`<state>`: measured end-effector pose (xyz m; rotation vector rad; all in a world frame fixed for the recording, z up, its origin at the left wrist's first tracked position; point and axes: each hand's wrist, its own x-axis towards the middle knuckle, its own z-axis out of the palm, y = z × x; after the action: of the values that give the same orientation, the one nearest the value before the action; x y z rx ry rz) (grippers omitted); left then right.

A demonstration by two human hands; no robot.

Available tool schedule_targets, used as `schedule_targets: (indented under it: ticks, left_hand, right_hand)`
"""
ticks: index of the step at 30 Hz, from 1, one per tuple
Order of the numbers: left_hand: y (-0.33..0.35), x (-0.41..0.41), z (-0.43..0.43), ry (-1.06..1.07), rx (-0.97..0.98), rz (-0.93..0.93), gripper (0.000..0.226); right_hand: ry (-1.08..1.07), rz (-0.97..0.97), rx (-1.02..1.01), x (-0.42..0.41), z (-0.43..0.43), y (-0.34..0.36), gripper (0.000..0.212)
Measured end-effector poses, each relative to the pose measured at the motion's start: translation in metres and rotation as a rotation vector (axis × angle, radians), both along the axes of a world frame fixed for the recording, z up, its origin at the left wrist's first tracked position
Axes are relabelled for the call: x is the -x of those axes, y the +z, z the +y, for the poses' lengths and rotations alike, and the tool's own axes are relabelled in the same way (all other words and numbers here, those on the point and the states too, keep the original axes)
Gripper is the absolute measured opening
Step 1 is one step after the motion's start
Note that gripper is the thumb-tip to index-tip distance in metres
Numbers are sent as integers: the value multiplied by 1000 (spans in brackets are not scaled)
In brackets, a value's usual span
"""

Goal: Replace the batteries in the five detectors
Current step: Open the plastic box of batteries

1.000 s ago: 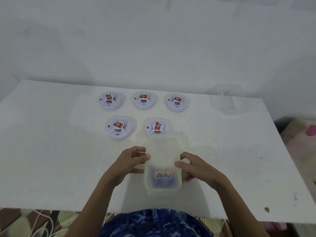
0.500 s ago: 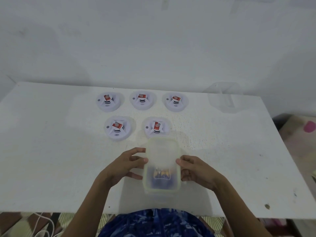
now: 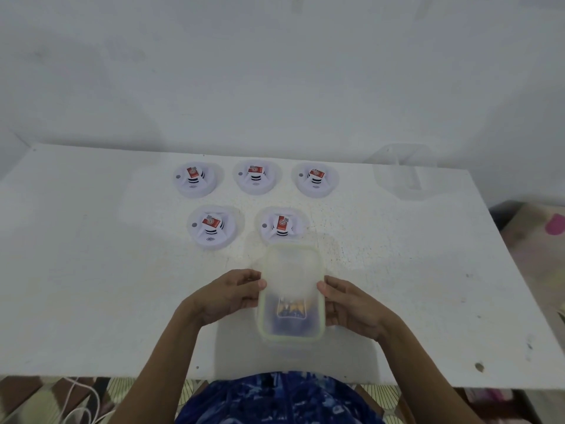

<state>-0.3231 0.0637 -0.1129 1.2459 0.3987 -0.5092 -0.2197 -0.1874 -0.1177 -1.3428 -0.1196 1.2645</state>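
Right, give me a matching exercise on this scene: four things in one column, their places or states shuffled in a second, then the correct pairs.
Things:
1. lidded plastic container
2. clear empty tub
3. front-right detector
4. left hand

Places or states:
A. far right on the table, near the wall
B. gripping the container's left side
C. held between both hands, dark items inside
D. just beyond the container, red-labelled battery on top

Pairs: 1-C, 2-A, 3-D, 4-B

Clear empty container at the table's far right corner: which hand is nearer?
Right. The right hand grips the lidded box's right side, below-left of the clear container; the left hand is on the box's far side.
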Motion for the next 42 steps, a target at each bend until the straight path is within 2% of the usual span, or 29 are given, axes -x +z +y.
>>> schedule_targets:
  ticks: [3, 6, 13, 17, 21, 27, 31, 36, 39, 40, 42]
  left_hand:
    - [5, -1, -1, 0, 37, -5, 59]
    - [7, 0, 1, 1, -2, -24, 59]
    - [9, 0, 1, 32, -161, -11, 37]
    - [16, 4, 1, 61, -240, -29, 31]
    - [33, 11, 1, 125, -247, -135, 16]
    - [68, 14, -3, 309, -284, -365, 13]
    - [83, 17, -7, 310, -374, -472, 17]
    - [78, 23, -12, 239, -335, -442, 18]
    - [67, 23, -15, 264, -298, -391, 19]
    - [64, 23, -16, 276, -298, -368, 20]
    - [60, 22, -20, 292, -329, -331, 19]
  right_hand:
    - [-42, 11, -29, 0, 0, 3, 39]
    - [-91, -118, 32, 2, 3, 8, 37]
    - [-135, -293, 166, 8, 1, 11, 46]
    - [-206, -363, 219, 12, 1, 17, 28]
    - [-273, -399, 140, 12, -6, 38, 19]
    - [-370, -469, -45, 14, -13, 86, 22]
    - [-366, -546, -109, 18, -18, 102, 16]
    - [-407, -475, -152, 24, -16, 97, 19]
    - [-437, -495, -53, 31, -8, 88, 6]
    - [-453, -486, -31, 33, -5, 85, 6]
    - [-506, -442, -11, 37, 0, 78, 33]
